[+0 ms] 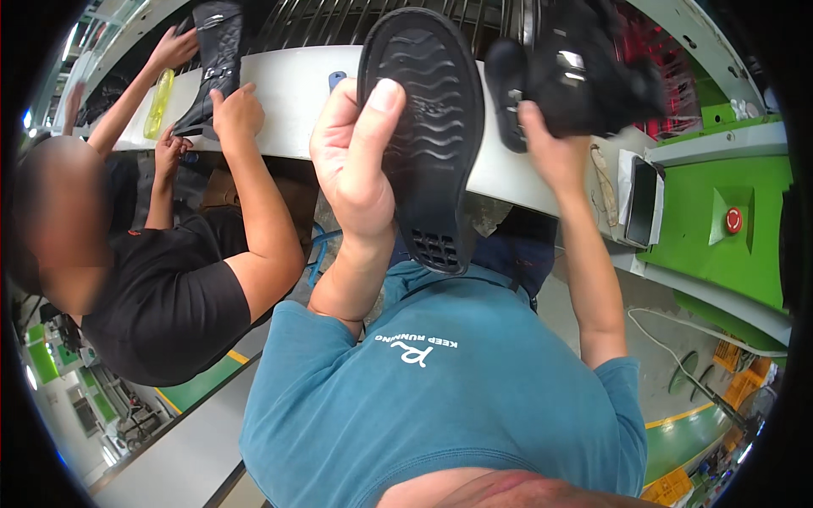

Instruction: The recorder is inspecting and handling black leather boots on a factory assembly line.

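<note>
Head view shows the left hand's grip [360,173] pinching a ridged black sole [436,144] held up before the tabletop [288,106], probably light, bendy rubber best taken by its edges, while the right hand's grip [555,157] clasps a buckled boot [584,106].

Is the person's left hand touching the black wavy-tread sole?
Touching: the head view shows the left hand gripping the black sole, its thumb lying over the edge.

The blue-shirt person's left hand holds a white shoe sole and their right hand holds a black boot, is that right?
No: the head view shows the left hand holding a black shoe sole; the right hand holds a black boot.
</note>
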### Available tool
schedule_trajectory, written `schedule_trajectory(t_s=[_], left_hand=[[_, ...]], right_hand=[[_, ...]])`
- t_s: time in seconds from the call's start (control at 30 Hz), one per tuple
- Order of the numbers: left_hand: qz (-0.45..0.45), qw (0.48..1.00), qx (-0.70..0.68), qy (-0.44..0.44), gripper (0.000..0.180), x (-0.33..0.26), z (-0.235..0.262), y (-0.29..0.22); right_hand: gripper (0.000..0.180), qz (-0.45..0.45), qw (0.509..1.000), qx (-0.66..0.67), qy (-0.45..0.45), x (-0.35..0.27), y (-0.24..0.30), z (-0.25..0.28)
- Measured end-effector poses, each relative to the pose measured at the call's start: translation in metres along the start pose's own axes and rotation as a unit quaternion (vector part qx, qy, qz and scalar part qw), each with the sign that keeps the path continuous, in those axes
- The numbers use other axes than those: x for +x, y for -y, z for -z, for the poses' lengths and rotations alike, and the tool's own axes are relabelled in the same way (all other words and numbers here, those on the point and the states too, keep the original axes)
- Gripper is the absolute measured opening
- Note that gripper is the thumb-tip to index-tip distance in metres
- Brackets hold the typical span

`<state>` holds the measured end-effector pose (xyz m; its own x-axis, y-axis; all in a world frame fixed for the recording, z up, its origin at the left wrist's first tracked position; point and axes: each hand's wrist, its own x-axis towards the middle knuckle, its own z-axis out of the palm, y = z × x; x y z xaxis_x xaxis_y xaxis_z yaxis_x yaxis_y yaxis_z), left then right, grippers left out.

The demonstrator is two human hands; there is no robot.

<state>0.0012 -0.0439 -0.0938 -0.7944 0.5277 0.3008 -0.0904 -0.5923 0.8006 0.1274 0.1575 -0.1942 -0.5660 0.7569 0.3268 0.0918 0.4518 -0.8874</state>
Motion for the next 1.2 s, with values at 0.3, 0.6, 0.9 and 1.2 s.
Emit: schedule_trajectory(t_s=[0.3, 0.6, 0.9, 1.2], left_hand=[[0.048, 0.997, 0.011, -0.055, 0.019, 0.027, 0.018, 0.071], [0.011, 0.941, 0.338, 0.000, 0.026, 0.058, 0.049, 0.150], [-0.005, 0.948, 0.284, 0.145, 0.060, 0.041, -0.009, 0.160], [0.033, 0.951, 0.180, 0.247, 0.061, 0.026, -0.085, 0.144]], right_hand=[[0.042, -0.060, 0.992, -0.042, -0.107, -0.080, 0.035, 0.056], [0.049, -0.141, 0.980, -0.137, 0.011, -0.086, 0.011, 0.051], [0.051, 0.029, 0.974, -0.204, -0.089, -0.137, -0.048, 0.045], [0.088, 0.060, 0.975, -0.205, -0.066, -0.145, -0.046, 0.040]])
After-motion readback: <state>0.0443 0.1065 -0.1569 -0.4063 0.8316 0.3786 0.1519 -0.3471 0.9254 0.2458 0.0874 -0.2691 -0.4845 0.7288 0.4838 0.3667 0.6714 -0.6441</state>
